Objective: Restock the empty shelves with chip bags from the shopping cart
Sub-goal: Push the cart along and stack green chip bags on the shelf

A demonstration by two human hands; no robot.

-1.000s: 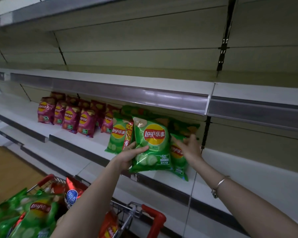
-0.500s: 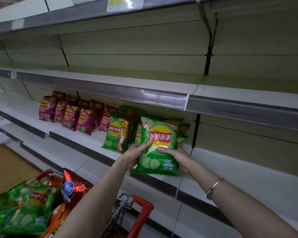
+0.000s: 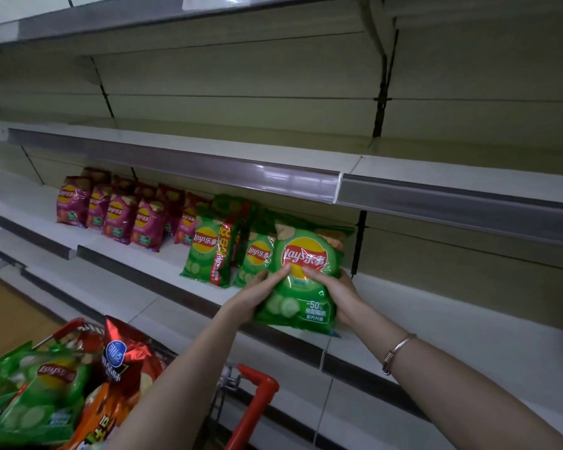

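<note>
- Here, in the head view, the left hand [image 3: 257, 297] and the right hand [image 3: 338, 293] hold one green chip bag [image 3: 301, 287] between them, upright, with its front toward the camera.
- Each hand has its thumb on the front of the bag near the logo, and the other fingers go behind the edge. The fingers of both hands are therefore grasping the bag, not released.
- The lower edge of the bag is at the front lip of the middle shelf [image 3: 468, 319], at the right end of a group of standing green bags [image 3: 205, 251]. Whether it already rests on the shelf cannot be told.
- Further left on the same shelf stand the purple-red bags [image 3: 117, 216] in rows, apart from the green group.
- What seems done: only this one stretch of the middle shelf carries bags.
- What seems left: the shelf right of the hands is bare, and the upper shelf [image 3: 208, 147] shows no bags.
- The shopping cart [image 3: 257, 394] at the lower left holds more stock: a green cart bag [image 3: 36, 404], a red bag [image 3: 121, 362] and an orange bag [image 3: 101, 417].
- So the task looks to be at an early part, with many bags and much shelf remaining.
</note>
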